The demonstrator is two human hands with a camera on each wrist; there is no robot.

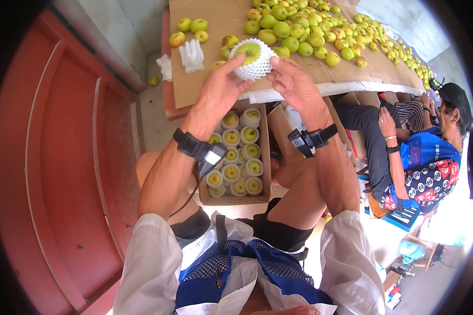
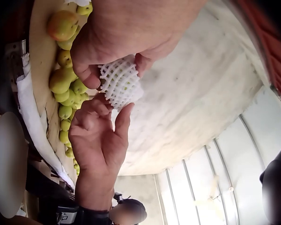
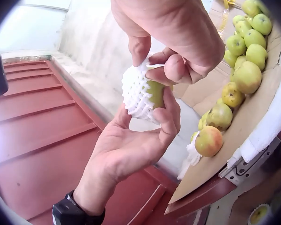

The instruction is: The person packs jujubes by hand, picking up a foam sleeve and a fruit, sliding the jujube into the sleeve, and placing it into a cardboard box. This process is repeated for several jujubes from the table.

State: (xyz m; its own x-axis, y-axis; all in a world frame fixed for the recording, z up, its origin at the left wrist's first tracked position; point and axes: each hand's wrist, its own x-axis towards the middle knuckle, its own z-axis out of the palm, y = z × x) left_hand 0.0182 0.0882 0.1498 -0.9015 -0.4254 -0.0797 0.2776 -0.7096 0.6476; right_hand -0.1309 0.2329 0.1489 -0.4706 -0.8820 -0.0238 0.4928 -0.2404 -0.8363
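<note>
A seated person raises both bare forearms in front of the chest, a black strap on each wrist. The left hand (image 1: 218, 92) curls palm-up, fingers cupped. The right hand (image 1: 291, 84) faces it, thumb and fingertips pinching just beside the left fingertips.

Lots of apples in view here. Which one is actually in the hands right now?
The apple in white foam netting, held up between the left hand and right hand. The netted apples in the cardboard box and the bare ones on the table lie untouched.
</note>
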